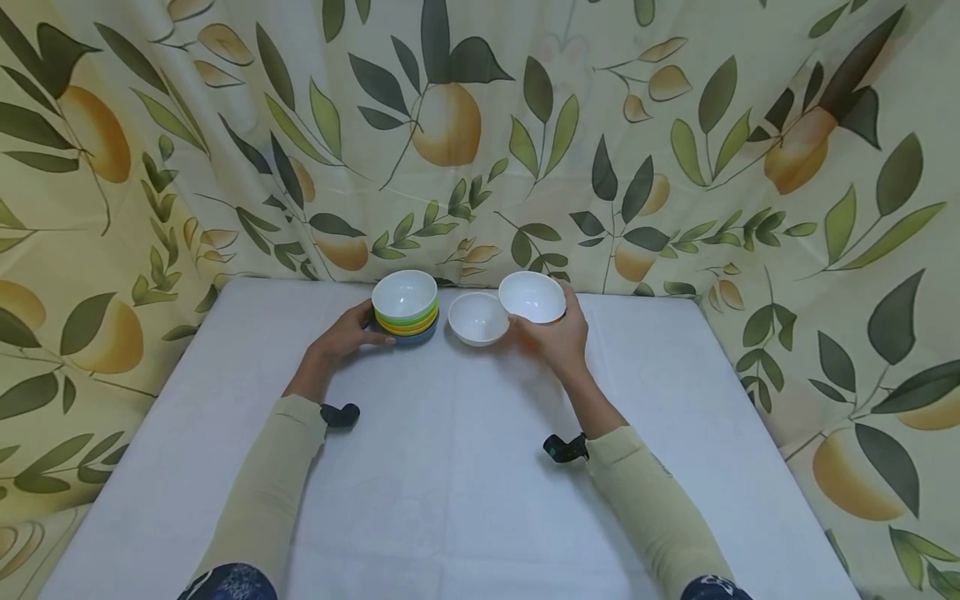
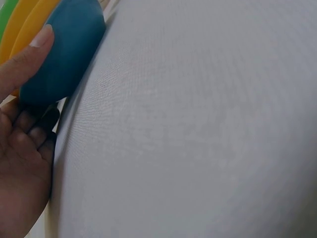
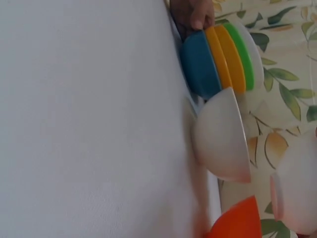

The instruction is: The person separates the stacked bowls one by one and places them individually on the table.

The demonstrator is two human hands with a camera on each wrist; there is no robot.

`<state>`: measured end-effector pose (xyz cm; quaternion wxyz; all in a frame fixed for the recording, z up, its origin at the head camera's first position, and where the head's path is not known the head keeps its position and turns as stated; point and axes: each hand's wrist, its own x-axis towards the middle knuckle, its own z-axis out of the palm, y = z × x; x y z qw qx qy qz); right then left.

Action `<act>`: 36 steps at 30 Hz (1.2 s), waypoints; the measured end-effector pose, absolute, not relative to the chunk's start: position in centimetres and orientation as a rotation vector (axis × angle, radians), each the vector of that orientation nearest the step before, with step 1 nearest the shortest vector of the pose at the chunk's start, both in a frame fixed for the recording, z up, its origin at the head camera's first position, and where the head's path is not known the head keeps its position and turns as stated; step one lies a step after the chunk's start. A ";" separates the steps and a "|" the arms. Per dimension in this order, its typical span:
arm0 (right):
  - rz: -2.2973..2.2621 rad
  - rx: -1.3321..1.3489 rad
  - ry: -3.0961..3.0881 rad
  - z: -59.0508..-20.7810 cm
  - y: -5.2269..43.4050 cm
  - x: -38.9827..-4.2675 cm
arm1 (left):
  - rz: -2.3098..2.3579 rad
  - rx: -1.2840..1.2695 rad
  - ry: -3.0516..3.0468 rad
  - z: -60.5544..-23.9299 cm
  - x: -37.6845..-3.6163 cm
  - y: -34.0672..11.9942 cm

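Note:
A stack of bowls [image 1: 406, 309], white on top, then green, yellow and blue, stands at the back of the white table [image 1: 450, 483]. My left hand [image 1: 351, 332] grips the stack's left side, thumb on the blue bottom bowl [image 2: 62, 54]. A single white bowl [image 1: 477, 318] sits on the table just right of the stack [image 3: 218, 57]. My right hand [image 1: 553, 335] holds another white bowl [image 1: 532, 297], tilted, right of the single one. An orange bowl [image 3: 237, 220] shows just below the held bowl [image 3: 297, 191]; whether the hand holds it too I cannot tell.
A curtain printed with leaves and fruit [image 1: 480, 125] hangs close behind the table and wraps both sides. The white cloth stretches toward me from the bowls. Black wrist mounts [image 1: 340, 414] sit on both sleeves.

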<state>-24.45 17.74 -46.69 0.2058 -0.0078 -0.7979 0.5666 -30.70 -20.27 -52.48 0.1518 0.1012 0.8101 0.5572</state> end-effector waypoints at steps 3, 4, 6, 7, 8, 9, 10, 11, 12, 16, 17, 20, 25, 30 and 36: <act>1.573 -0.064 -2.226 -46.7 18.4 -24.4 | 1.613 0.287 2.317 -52.5 -30.7 -20.3; 1.571 -0.074 -2.226 -46.7 18.6 -24.3 | 1.616 0.285 2.317 -52.4 -30.7 -20.3; 1.569 -0.088 -2.219 -46.6 19.1 -24.4 | 1.614 0.282 2.317 -52.4 -30.7 -20.3; 1.570 -0.094 -2.214 -46.6 19.4 -24.3 | 1.612 0.283 2.317 -52.4 -30.7 -20.3; 1.572 -0.096 -2.207 -46.6 19.6 -24.3 | 1.610 0.282 2.315 -52.4 -30.8 -20.2; 1.575 -0.096 -2.202 -46.5 19.9 -24.2 | 1.610 0.281 2.311 -52.4 -30.8 -20.2; 1.577 -0.101 -2.198 -46.5 20.1 -24.2 | 1.608 0.279 2.307 -52.4 -30.9 -20.2; 1.581 -0.108 -2.193 -46.5 20.4 -24.2 | 1.603 0.277 2.304 -52.5 -31.0 -20.2; 1.582 -0.112 -2.190 -46.5 20.7 -24.2 | 1.600 0.273 2.301 -52.5 -31.1 -20.2; 1.568 -0.159 -2.186 -46.6 21.8 -24.1 | 1.593 0.257 2.297 -52.6 -31.2 -20.1; 1.559 -0.172 -2.190 -46.6 22.1 -24.1 | 1.595 0.256 2.297 -52.5 -31.1 -20.1; 1.530 -0.217 -2.202 -46.7 22.9 -24.1 | 1.606 0.259 2.300 -52.5 -30.9 -20.2; 1.493 -0.277 -2.197 -47.0 24.1 -24.2 | 1.615 0.268 2.308 -52.5 -30.7 -20.2; 1.469 -0.347 -2.184 -47.2 25.1 -24.2 | 1.605 0.254 2.314 -52.5 -30.7 -20.1; 1.452 -0.421 -2.161 -47.7 26.3 -24.3 | 1.578 0.250 2.331 -52.1 -30.6 -20.0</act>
